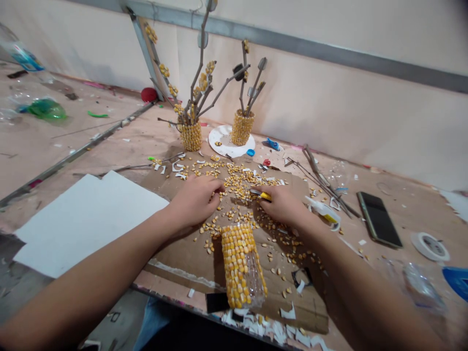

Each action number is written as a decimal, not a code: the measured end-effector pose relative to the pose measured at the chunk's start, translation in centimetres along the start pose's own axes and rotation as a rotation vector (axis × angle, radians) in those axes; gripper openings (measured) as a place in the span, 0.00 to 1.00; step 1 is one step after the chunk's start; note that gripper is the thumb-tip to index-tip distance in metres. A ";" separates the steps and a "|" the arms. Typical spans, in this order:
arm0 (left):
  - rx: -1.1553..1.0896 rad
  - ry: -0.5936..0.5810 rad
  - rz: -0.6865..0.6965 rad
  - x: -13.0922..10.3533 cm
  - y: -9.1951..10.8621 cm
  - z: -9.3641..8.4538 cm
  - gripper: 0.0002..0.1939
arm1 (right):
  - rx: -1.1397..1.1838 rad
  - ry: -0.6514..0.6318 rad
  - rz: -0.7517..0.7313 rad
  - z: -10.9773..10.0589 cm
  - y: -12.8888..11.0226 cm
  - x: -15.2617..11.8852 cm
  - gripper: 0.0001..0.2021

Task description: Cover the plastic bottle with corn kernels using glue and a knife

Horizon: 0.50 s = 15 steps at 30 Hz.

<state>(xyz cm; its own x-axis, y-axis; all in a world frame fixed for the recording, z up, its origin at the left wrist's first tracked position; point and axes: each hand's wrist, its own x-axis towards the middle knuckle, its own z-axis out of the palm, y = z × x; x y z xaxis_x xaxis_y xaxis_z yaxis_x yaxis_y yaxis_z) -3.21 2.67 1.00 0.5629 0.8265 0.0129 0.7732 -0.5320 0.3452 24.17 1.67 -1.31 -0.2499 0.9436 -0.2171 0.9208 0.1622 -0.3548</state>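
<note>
My left hand [197,197] rests over loose corn kernels [237,181] on a brown cardboard sheet [190,258]. Its fingers are curled together, and what they hold, if anything, is hidden. Opposite it, my right hand [280,204] grips a small yellow tool [265,196] with a metal tip, which points left over the kernels; its exact kind is unclear. Closer to me lies a clear plastic cylinder [239,263], mostly covered in rows of kernels, with a bare transparent patch on its right side.
Behind stand two kernel-covered pots [190,136] with branches, one on a white disc [219,139]. White sheets [80,219] lie left. A glue bottle [323,210], sticks [321,175], a phone [379,218] and a tape roll [430,246] lie right. Paper scraps [270,329] litter the front edge.
</note>
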 end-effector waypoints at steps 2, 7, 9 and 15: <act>-0.003 0.002 -0.003 0.0 -0.1 0.0 0.13 | -0.012 -0.001 0.005 0.0 0.0 -0.1 0.21; -0.010 0.015 0.009 0.0 -0.1 0.1 0.12 | -0.036 -0.002 0.031 -0.1 -0.2 -0.5 0.15; -0.006 0.019 0.011 0.0 -0.1 0.2 0.12 | -0.054 -0.010 0.050 -0.1 -0.4 -0.6 0.11; -0.026 0.033 0.013 -0.1 -0.2 0.2 0.11 | -0.102 -0.032 0.041 -1.0 -0.6 -0.9 0.07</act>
<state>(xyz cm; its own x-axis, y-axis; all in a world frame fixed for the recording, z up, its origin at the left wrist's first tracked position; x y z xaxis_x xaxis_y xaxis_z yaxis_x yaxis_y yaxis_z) -3.38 2.63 0.76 0.5625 0.8254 0.0478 0.7578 -0.5379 0.3693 24.18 0.99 -0.02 -0.2189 0.9408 -0.2588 0.9557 0.1533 -0.2511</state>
